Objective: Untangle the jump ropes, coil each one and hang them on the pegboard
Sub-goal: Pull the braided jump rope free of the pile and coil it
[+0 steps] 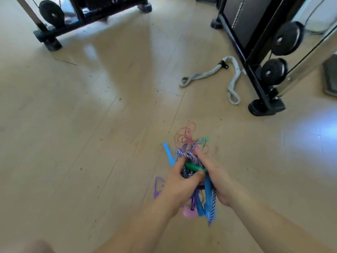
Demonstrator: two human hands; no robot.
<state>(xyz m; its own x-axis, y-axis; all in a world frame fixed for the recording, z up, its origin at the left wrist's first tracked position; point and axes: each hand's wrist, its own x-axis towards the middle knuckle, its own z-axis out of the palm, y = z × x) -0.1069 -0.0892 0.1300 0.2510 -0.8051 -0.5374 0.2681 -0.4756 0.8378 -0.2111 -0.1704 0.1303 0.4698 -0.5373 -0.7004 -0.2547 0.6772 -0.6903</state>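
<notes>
A tangled bundle of jump ropes [189,154] is held above the wooden floor between both hands. It mixes a blue-and-white braided cord, thin pink loops [184,135] sticking out on top, a green handle [194,167], blue handles [207,194] and a pink handle [189,213] hanging below. A purple cord [157,188] dangles at the left. My left hand [179,187] grips the bundle from the left, thumb over the green handle. My right hand [217,179] grips it from the right. No pegboard is in view.
A thick grey rope attachment [209,73] lies on the floor by the black cable machine frame [255,70] with pulleys at the right. Another black machine base [49,37] stands at the far left. Light wooden floor spreads between them.
</notes>
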